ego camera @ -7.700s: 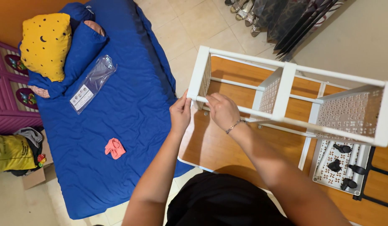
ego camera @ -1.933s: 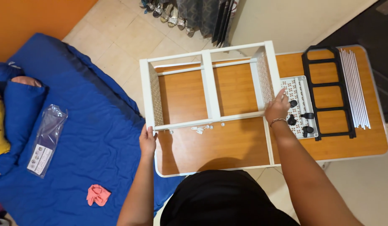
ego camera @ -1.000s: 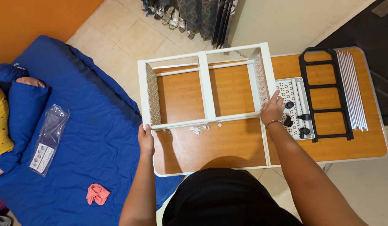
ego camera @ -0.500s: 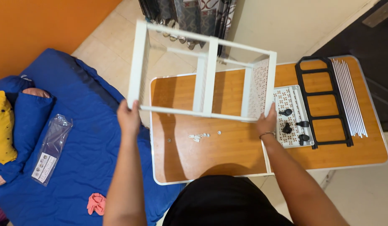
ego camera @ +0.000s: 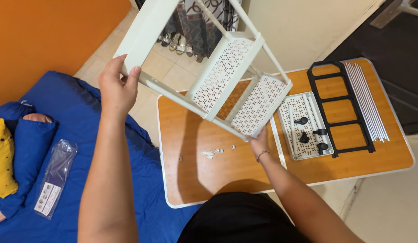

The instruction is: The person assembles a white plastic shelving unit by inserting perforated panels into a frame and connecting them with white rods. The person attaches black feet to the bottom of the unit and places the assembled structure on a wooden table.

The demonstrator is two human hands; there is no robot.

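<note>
I hold a white metal shelf frame with perforated panels, lifted off the wooden table and tilted up toward me. My left hand grips its upper left corner bar. My right hand holds the frame's lower right corner, just above the tabletop. Small screws and washers lie loose on the table below the frame.
A white perforated tray with black caster wheels lies right of my hand, beside a black ladder-like frame and a bundle of thin white rods. A blue mattress with a clear plastic bag lies at the left.
The frame has gone from lying flat on the table to being raised and tipped upward. My left hand has risen with it; my right hand stays low at its corner.
</note>
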